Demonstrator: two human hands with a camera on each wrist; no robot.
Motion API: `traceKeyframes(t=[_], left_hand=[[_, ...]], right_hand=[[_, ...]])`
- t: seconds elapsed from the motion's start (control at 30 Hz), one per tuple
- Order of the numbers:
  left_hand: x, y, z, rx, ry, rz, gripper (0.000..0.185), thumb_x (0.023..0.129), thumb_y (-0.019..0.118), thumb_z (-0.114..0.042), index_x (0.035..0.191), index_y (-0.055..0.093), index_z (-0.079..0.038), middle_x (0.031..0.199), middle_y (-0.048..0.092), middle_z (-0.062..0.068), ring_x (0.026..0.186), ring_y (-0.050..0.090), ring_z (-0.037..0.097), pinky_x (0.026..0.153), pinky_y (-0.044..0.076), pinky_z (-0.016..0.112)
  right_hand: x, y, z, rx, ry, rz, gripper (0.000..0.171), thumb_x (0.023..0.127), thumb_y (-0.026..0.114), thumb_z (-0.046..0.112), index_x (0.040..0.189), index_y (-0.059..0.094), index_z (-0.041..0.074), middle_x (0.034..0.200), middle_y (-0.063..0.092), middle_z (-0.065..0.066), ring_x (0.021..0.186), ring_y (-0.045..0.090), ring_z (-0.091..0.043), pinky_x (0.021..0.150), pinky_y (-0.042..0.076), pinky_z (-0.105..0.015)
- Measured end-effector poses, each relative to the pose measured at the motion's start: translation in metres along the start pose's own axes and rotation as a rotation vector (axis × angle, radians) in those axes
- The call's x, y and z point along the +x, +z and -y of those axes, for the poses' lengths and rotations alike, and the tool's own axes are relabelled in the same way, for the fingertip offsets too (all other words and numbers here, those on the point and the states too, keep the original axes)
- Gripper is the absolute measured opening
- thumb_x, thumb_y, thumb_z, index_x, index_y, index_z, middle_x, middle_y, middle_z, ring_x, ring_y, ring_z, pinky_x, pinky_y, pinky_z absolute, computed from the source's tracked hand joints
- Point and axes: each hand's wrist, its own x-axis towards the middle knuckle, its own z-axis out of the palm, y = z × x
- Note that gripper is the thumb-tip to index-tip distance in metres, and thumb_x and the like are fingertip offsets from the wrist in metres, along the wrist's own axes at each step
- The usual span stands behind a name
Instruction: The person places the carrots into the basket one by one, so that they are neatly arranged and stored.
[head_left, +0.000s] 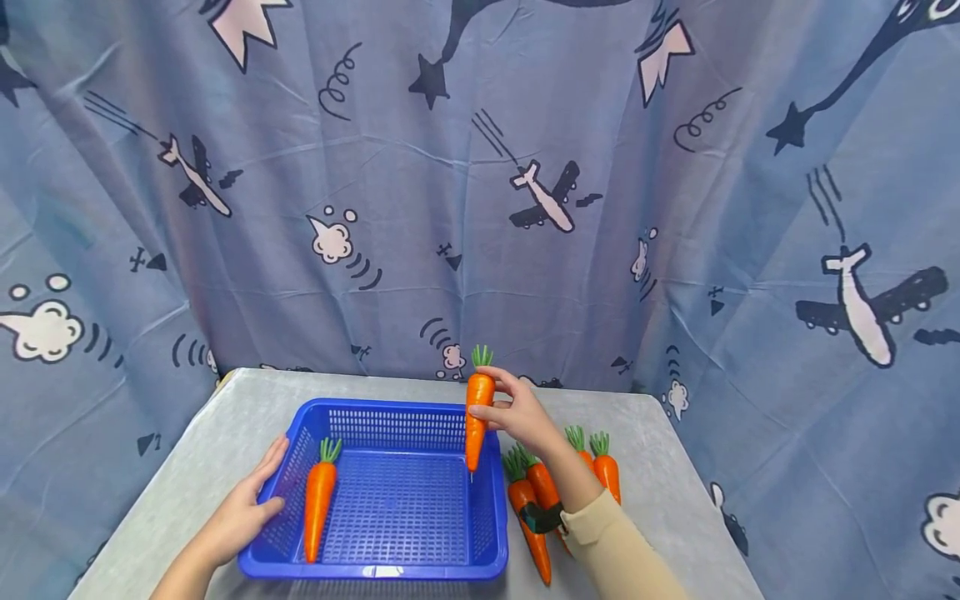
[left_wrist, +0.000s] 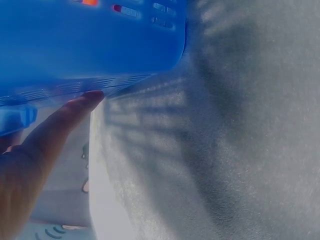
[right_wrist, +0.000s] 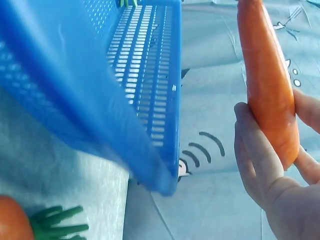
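My right hand [head_left: 527, 414] holds an orange toy carrot [head_left: 478, 396] with green leaves, above the right back part of a blue plastic basket [head_left: 373, 572]. In the right wrist view, the fingers and thumb grip the carrot [right_wrist: 270, 75] on both sides. The carrot hangs nearly upright in the head view, leaves up and tip down. Another carrot [head_left: 318, 510] lies lengthwise along the basket's left side. My left hand [head_left: 242, 510] holds the basket's left rim, thumb over the edge and fingers along the outer wall. In the left wrist view, one finger touches the basket's side [left_wrist: 90, 55].
Several more carrots [head_left: 606, 477] lie on the grey table [head_left: 660, 467] right of the basket, partly hidden under my right forearm. A dark band [head_left: 542, 518] is around the right wrist. Behind the table hangs a blue printed curtain [head_left: 420, 208].
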Motion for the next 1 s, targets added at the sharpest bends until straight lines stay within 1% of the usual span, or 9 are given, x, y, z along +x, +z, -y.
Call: traceKeyframes(t=[0.13,0.23,0.37,0.57,0.67,0.73,0.8,0.9,1.0], left_hand=[[0.002,0.000,-0.003,0.009,-0.002,0.005,0.085,0.086,0.058,0.006,0.161,0.020,-0.006,0.169,0.006,0.018,0.151,0.004,0.046,0.098,0.010,-0.006],[0.001,0.001,-0.003,0.018,0.010,-0.002,0.085,0.086,0.058,0.007,0.161,0.020,-0.004,0.168,0.007,0.021,0.154,0.004,0.031,0.098,0.010,-0.006],[0.000,0.002,-0.001,0.017,0.016,-0.007,0.085,0.086,0.058,0.006,0.161,0.020,-0.006,0.168,0.007,0.022,0.151,0.004,0.012,0.099,0.010,-0.006],[0.000,0.002,0.001,0.020,0.006,-0.002,0.086,0.086,0.059,0.007,0.161,0.020,-0.007,0.168,0.007,0.022,0.153,0.003,0.021,0.098,0.010,-0.006],[0.000,0.002,0.002,0.019,0.005,-0.003,0.086,0.086,0.059,0.007,0.161,0.020,-0.006,0.168,0.008,0.022,0.153,0.004,0.027,0.098,0.010,-0.006],[0.000,0.002,0.002,0.014,0.003,-0.002,0.085,0.087,0.058,0.006,0.161,0.020,-0.007,0.169,0.007,0.020,0.154,0.003,0.025,0.098,0.009,-0.006],[0.000,0.003,0.002,0.018,0.017,-0.008,0.085,0.086,0.058,0.006,0.161,0.021,-0.007,0.168,0.008,0.020,0.153,0.004,0.015,0.099,0.010,-0.006],[-0.002,0.003,0.002,0.026,0.049,-0.021,0.085,0.085,0.059,0.007,0.161,0.022,-0.006,0.167,0.011,0.024,0.145,0.006,-0.007,0.099,0.011,-0.006],[-0.002,0.003,0.001,0.031,0.065,-0.031,0.084,0.085,0.059,0.007,0.160,0.023,-0.005,0.166,0.012,0.026,0.139,0.007,-0.016,0.100,0.011,-0.006]], right_hand=[[0.000,0.007,0.006,0.014,0.002,0.021,0.065,0.090,0.074,0.014,0.149,0.047,0.018,0.142,0.046,-0.025,0.105,0.069,-0.032,0.080,0.061,-0.045],[0.002,0.013,0.006,0.005,-0.001,0.038,0.066,0.090,0.075,0.015,0.149,0.047,0.018,0.140,0.048,-0.023,0.104,0.069,-0.031,0.080,0.061,-0.045],[0.005,0.021,0.002,-0.003,-0.015,0.064,0.064,0.090,0.075,0.016,0.148,0.048,0.021,0.138,0.050,-0.021,0.104,0.069,-0.032,0.079,0.061,-0.044],[0.007,0.034,0.005,-0.016,-0.028,0.083,0.062,0.089,0.076,0.017,0.146,0.051,0.025,0.135,0.053,-0.018,0.103,0.069,-0.030,0.077,0.061,-0.041],[0.010,0.039,0.005,0.003,-0.038,0.098,0.063,0.089,0.076,0.016,0.146,0.050,0.023,0.134,0.053,-0.019,0.103,0.069,-0.031,0.077,0.061,-0.041],[0.011,0.042,0.005,0.025,-0.047,0.113,0.063,0.090,0.074,0.014,0.147,0.049,0.020,0.135,0.053,-0.021,0.104,0.068,-0.033,0.078,0.061,-0.042],[0.012,0.045,0.005,0.044,-0.048,0.127,0.064,0.091,0.073,0.011,0.149,0.047,0.018,0.135,0.052,-0.022,0.106,0.068,-0.034,0.079,0.061,-0.043],[0.012,0.049,0.007,0.068,-0.047,0.144,0.064,0.093,0.069,0.007,0.151,0.044,0.017,0.138,0.050,-0.023,0.110,0.067,-0.036,0.083,0.060,-0.045],[0.012,0.053,0.010,0.071,-0.045,0.149,0.065,0.093,0.067,0.004,0.152,0.043,0.017,0.141,0.048,-0.023,0.111,0.067,-0.036,0.084,0.060,-0.044]])
